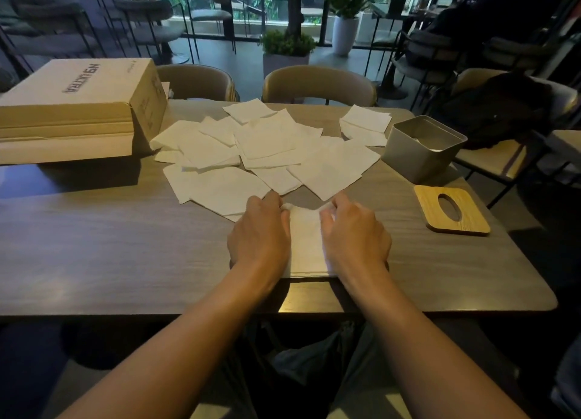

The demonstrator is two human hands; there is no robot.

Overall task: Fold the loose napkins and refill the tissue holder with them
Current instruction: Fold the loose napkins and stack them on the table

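Observation:
A white napkin [306,242] lies on the table near its front edge. My left hand [259,230] and my right hand [355,233] rest on its two sides, fingers curled over its far corners and pinching them. Beyond the hands, several loose white napkins [267,148] lie spread across the table's middle. A small stack of napkins [364,124] sits at the back right. The grey tissue holder [421,157] stands open to the right, something white inside it. Its wooden lid [451,209] with an oval slot lies flat in front of the holder.
A large cardboard box [78,110] sits on the table's left side. The wooden table [110,245] has chairs [317,85] behind it. A chair with a dark bag [500,110] stands to the right. Potted plants stand further back.

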